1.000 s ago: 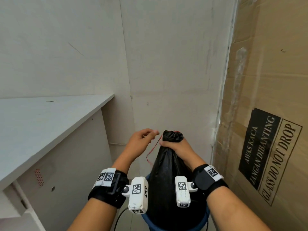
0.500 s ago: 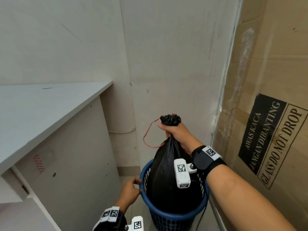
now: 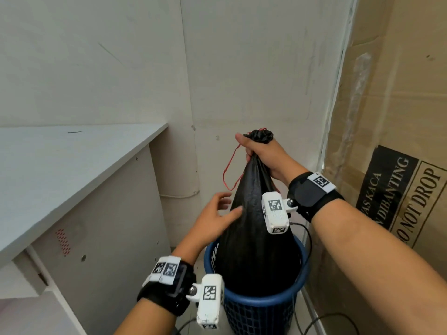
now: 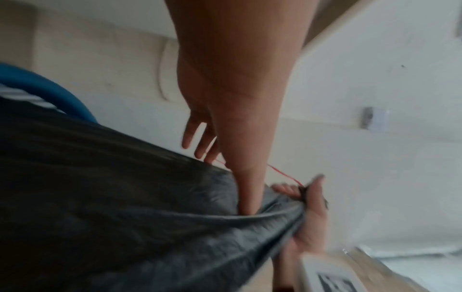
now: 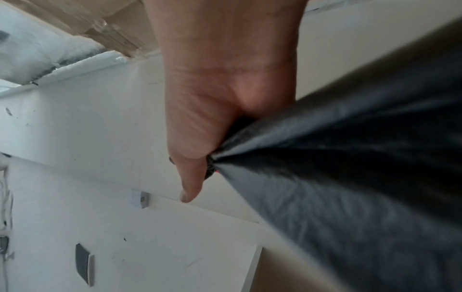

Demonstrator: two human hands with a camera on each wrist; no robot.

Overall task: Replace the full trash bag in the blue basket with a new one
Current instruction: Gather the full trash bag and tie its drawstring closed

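Observation:
A full black trash bag (image 3: 254,238) stands in the blue mesh basket (image 3: 261,308) on the floor, its top gathered and stretched upward. My right hand (image 3: 260,151) grips the gathered neck, with the bag's crumpled end sticking out above the fist. A thin red string (image 3: 229,170) loops down from the neck on the left. My left hand (image 3: 221,213) lies with straight fingers against the bag's left side, below the neck. In the left wrist view my left hand's fingers (image 4: 200,142) are spread and the thumb presses the bag (image 4: 125,217). In the right wrist view my right hand (image 5: 212,128) clenches the bag (image 5: 350,168).
A white desk (image 3: 60,180) with a side panel stands close on the left. A big cardboard box (image 3: 399,141) marked "GLASS DO NOT DROP" leans on the right. Pale walls meet in a corner behind the basket. Black cables (image 3: 321,320) lie on the floor by the basket.
My left hand let go of the string, dropped to the basket rim, then rose to the bag's side. My right hand kept hold of the neck and the bag is stretched taller.

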